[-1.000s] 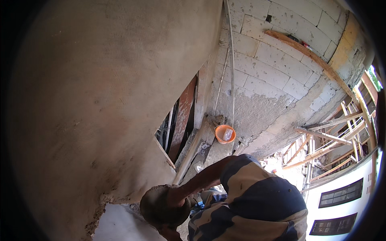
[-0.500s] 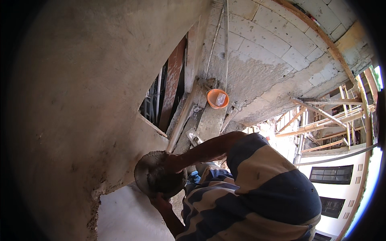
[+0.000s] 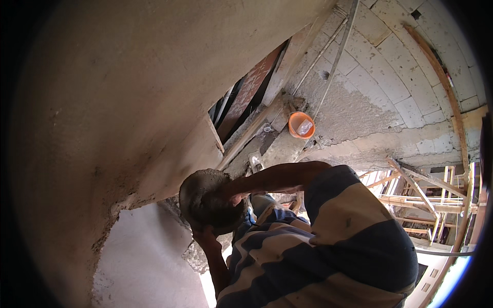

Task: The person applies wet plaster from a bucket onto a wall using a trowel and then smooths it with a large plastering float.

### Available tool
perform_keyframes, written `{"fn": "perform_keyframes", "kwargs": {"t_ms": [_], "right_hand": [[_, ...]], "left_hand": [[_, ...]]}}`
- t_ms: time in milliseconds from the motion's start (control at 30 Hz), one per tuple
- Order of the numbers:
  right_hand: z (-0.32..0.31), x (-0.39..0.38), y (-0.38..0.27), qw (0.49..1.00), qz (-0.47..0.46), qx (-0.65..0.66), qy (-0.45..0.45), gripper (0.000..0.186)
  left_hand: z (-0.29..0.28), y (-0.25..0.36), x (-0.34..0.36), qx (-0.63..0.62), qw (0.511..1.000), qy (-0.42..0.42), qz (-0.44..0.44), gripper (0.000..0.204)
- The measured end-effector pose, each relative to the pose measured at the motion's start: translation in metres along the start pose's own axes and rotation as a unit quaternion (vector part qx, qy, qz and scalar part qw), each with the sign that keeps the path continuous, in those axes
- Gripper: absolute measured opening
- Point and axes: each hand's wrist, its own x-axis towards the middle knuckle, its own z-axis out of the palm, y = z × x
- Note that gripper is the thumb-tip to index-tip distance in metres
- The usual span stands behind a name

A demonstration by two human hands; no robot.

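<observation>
Left hand (image 3: 205, 236): clamped, by the look of it, on the lower edge of the dark round bowl (image 3: 191, 197).
Right hand (image 3: 228, 195): laid over the bowl's right side; in deep shadow, so cannot tell whether closed or spread at the fingers.
Bowl: set between both hands, above the left fingers and partly under the right ones; coated in grey.
Right forearm (image 3: 287, 177): stretched across from the right, hiding part of the ground.
Striped shirt (image 3: 349, 226): filling the lower right, blocking the view beneath.
Plastered wall (image 3: 128, 102): spread over the left, ragged along its lower edge above a smooth pale surface (image 3: 144, 251).
Wall opening (image 3: 249, 87): just above the bowl, slanted, with boards inside.
Orange bucket (image 3: 293, 124): beyond the forearm, near a block wall (image 3: 395, 66).
Timber scaffolding (image 3: 431, 205): well apart, far right.
</observation>
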Motion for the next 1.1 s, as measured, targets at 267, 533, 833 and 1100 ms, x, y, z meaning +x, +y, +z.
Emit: {"fn": "perform_keyframes", "kwargs": {"t_ms": [267, 533, 833, 1100], "right_hand": [[-0.109, -0.047, -0.083, 0.994, 0.025, -0.093, 0.058, 0.008], [-0.106, -0.045, -0.105, 0.981, -0.047, -0.171, 0.082, 0.009], [-0.097, -0.002, -0.066, 0.96, -0.122, -0.252, 0.003, 0.019], [-0.123, -0.005, -0.117, 0.966, -0.111, -0.171, -0.161, 0.019]], "left_hand": [[-0.041, -0.033, -0.01, -0.183, 0.983, 0.024, -0.005, 0.057], [-0.047, -0.071, -0.009, -0.119, 0.984, 0.112, -0.07, 0.049], [-0.022, -0.104, -0.016, -0.048, 0.974, 0.222, 0.013, 0.056], [-0.029, -0.102, -0.058, -0.1, 0.95, 0.294, 0.035, 0.06]]}}
